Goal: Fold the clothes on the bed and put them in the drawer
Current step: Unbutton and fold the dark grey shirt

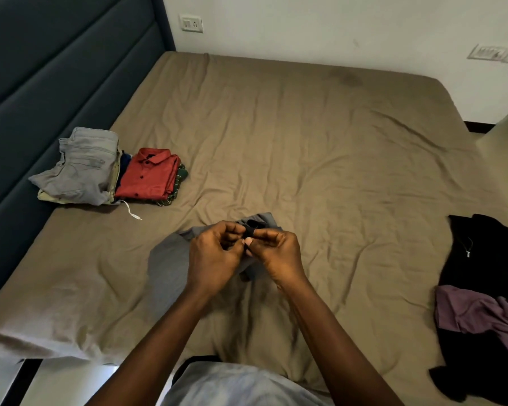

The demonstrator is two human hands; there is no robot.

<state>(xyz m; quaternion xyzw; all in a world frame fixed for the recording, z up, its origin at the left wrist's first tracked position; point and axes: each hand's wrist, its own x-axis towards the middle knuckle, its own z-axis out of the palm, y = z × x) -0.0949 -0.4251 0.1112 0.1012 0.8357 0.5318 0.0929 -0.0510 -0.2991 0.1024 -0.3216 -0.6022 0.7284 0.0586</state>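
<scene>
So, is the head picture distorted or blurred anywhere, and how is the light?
Head view: the wide lens bends the headboard and the far edge of the bed; light is soft and even, no glare, faint shadows; the left hand and right hand, pinching the grey garment, look slightly soft.

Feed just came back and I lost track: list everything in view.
bed sheet: one, tan, over the mattress
headboard: one, dark blue, left
grey trousers: one, light grey, folded by the headboard
red shirt: one, red, folded right of the trousers
grey garment: one, grey, centre, under both hands
black garment: at least one, black, zipped, right edge
purple garment: one, purple, crumpled, touching the black one
wall socket: one, white, far wall
switch plate: one, white, far right wall
left hand: one, pinches the grey garment
right hand: one, pinches the grey garment
</scene>
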